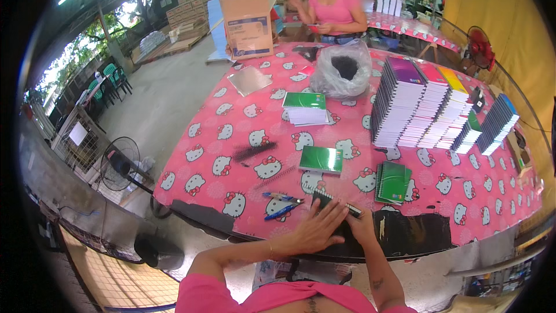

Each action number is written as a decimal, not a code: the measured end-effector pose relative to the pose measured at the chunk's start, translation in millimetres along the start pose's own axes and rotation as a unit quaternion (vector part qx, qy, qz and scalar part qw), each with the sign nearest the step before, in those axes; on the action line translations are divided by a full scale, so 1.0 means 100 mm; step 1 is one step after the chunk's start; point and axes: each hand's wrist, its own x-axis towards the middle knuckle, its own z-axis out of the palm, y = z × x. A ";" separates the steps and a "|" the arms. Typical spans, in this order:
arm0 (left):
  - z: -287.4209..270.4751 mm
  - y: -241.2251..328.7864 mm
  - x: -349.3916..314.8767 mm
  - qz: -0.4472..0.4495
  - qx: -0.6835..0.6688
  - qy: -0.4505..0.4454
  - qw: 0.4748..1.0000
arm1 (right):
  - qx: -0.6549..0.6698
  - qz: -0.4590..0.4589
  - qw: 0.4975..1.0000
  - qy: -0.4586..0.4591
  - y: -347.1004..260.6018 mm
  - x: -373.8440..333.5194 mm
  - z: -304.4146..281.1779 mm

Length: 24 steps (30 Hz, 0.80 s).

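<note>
At the near edge of the table lies a dark spiral notebook [322,197], mostly covered by my hands. My left hand [320,227] rests flat across it with the fingers stretched out. My right hand [362,224] has its fingers closed around the right end of the notebook, beside the binding. Just beyond is a green spiral notebook [321,159] lying flat. More small green notebooks [393,182] lie to the right. Slim blue pen-like tools [282,211] lie left of my hands.
Notebook stacks [399,104] stand at the right, and a green-topped stack [305,108] farther back. Black binding coils [255,150] lie mid-table. Beyond are a clear bag [341,69] with black contents, a cardboard box [249,29] and a person in pink [336,8]. A fan [120,163] stands left.
</note>
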 end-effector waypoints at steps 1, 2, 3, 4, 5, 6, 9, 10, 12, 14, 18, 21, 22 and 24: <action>-0.05 0.05 -0.04 0.007 -0.047 -0.004 0.999 | 0.000 -0.002 1.000 0.002 -0.01 0.01 0.00; -0.07 0.01 0.03 0.010 -0.046 -0.003 0.999 | 0.017 -0.020 1.000 -0.008 -0.03 0.01 0.01; -0.07 -0.05 0.14 -0.005 -0.020 -0.014 1.000 | 0.034 -0.038 0.999 -0.019 -0.05 0.01 0.00; -0.14 -0.09 0.21 -0.025 0.005 -0.029 0.999 | 0.036 -0.035 0.999 -0.018 -0.07 0.00 0.02; -0.16 -0.15 0.26 -0.028 0.004 -0.032 0.999 | 0.006 -0.025 0.999 -0.038 -0.12 0.00 0.03; -0.16 -0.22 0.29 -0.011 0.030 -0.016 0.999 | -0.024 -0.016 0.998 -0.057 -0.15 -0.02 0.04; -0.11 -0.13 0.23 0.014 0.014 0.010 1.000 | 0.028 0.005 0.999 -0.037 -0.09 -0.05 0.04; -0.10 -0.07 0.14 0.010 -0.015 0.014 1.000 | 0.029 0.003 0.999 -0.035 -0.08 -0.04 0.06; -0.04 -0.01 -0.03 0.008 -0.042 0.012 0.999 | 0.024 -0.013 1.000 -0.004 -0.08 -0.03 0.08; -0.09 -0.03 0.05 0.002 -0.069 0.008 0.998 | 0.017 -0.024 1.000 -0.009 -0.05 -0.02 0.09; -0.20 -0.12 0.28 -0.004 0.023 -0.016 1.000 | 0.024 -0.003 0.999 -0.034 0.03 -0.02 0.06; -0.09 -0.09 0.16 0.012 0.004 0.032 0.999 | -0.010 -0.001 1.000 -0.027 -0.02 -0.05 0.05; -0.14 -0.06 0.15 0.018 -0.009 0.067 0.998 | -0.010 -0.001 1.000 -0.025 -0.03 -0.05 0.06; -0.21 -0.16 0.30 0.019 0.002 0.071 0.997 | -0.042 -0.056 0.997 -0.020 -0.06 -0.04 0.07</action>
